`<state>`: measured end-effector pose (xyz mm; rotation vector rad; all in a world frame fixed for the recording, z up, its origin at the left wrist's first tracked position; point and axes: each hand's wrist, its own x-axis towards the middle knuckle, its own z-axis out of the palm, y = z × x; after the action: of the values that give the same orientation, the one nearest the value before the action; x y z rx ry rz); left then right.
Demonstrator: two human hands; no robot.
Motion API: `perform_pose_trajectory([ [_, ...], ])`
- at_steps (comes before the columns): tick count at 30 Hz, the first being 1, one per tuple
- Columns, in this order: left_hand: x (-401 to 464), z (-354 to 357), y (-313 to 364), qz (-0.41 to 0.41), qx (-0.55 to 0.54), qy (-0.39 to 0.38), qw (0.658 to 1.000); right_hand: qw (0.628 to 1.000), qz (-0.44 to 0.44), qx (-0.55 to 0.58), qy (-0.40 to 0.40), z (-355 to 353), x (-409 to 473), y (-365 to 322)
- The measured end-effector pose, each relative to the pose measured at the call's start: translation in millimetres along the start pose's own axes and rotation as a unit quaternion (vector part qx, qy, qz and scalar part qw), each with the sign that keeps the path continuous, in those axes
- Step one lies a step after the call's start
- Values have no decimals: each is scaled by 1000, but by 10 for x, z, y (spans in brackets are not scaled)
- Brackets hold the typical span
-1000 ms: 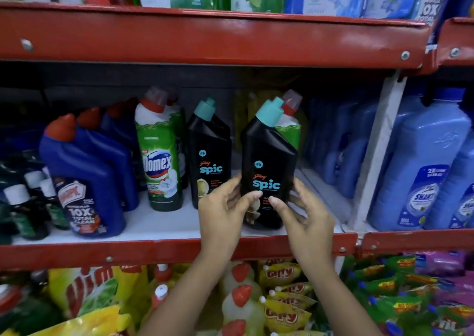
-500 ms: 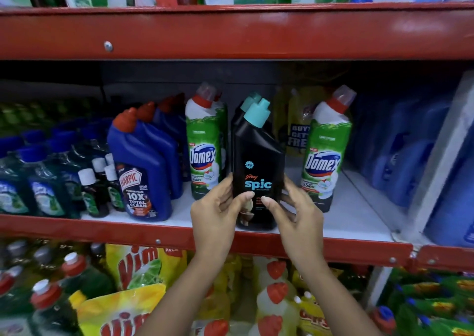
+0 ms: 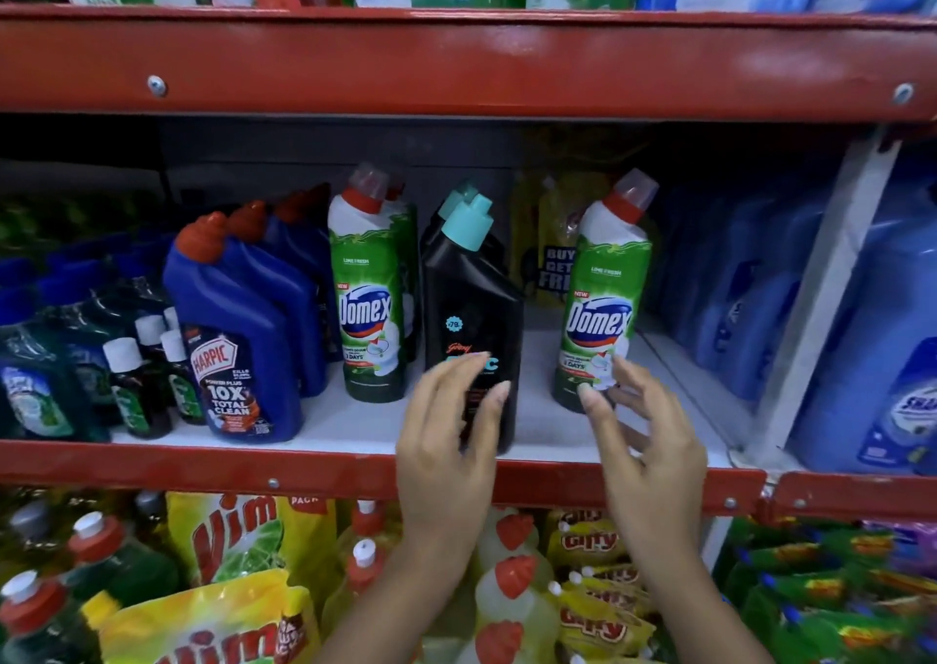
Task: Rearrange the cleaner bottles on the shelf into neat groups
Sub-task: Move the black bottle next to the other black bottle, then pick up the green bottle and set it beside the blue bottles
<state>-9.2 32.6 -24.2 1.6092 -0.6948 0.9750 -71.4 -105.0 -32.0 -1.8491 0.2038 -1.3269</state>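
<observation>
A black Spic bottle (image 3: 469, 303) with a teal cap stands upright near the front of the white shelf (image 3: 537, 430), with another black bottle right behind it. My left hand (image 3: 448, 440) hovers just in front of its lower part, fingers spread and holding nothing. My right hand (image 3: 641, 440) is open too, its fingertips at the base of a green Domex bottle (image 3: 603, 298) standing alone to the right. A second green Domex bottle (image 3: 370, 298) stands left of the black one, next to a row of blue Harpic bottles (image 3: 243, 344).
Small dark bottles (image 3: 137, 389) with white caps and green cleaner bottles fill the far left. Large pale blue jugs (image 3: 872, 349) stand behind a white divider on the right. A yellow pouch (image 3: 552, 252) leans at the back. A red shelf beam (image 3: 456, 59) runs overhead; pouches and bottles crowd below.
Both hands have let go of the black Spic bottle, which now stands on the shelf. My right hand has moved right to the lone Domex bottle.
</observation>
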Motion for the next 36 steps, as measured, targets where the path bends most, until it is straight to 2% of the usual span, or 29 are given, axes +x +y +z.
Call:
perform_pose_trajectory([
  [4,50,345,333,-29,-105,-130,986,999,12,32,24,-130,255,99],
  [7,147,688,429,-88,-136,-181,970,998,42,45,18,-134,543,186],
  [12,283,1176,255,-241,-140,-166,946,991,105,77,-33,-71,911,472],
  [16,306,1333,90,-298,-225,-122,920,985,124,104,-64,-6,1006,580],
  [20,318,1369,37,-294,-278,-103,909,981,130,121,-80,-28,1041,614],
  [23,318,1353,59,-291,-279,-92,910,979,133,131,-82,-70,1021,578],
  [36,189,739,525,-183,-285,-135,931,984,70,164,-27,-564,481,-71],
])
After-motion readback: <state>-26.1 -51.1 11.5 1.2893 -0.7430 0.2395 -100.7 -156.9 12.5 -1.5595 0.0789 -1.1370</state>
